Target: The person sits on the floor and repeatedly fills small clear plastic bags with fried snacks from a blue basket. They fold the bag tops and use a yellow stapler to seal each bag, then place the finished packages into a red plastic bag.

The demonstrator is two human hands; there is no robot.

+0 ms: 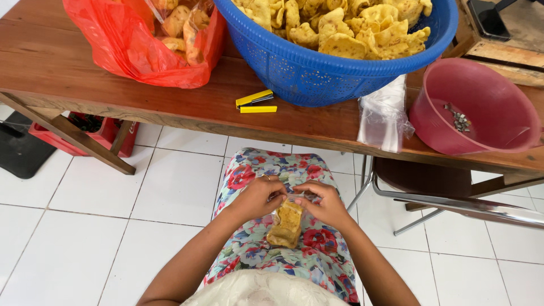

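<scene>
A small clear plastic bag of yellow chips (287, 225) rests on my lap, which is covered by a floral skirt. My left hand (256, 196) and my right hand (326, 204) both pinch the top of this bag, fingers closed on the plastic. On the wooden table (170, 102) above stands a big blue basket (317, 68) heaped with the same yellow chips. A yellow stapler (256, 102) lies open on the table beside the basket.
A red plastic bag with packed chips (147, 39) sits at the table's left. A stack of clear empty bags (382, 116) hangs over the table edge. A pink basin (481, 107) holds several small metal bits. A metal-legged chair (430, 192) stands at the right on white floor tiles.
</scene>
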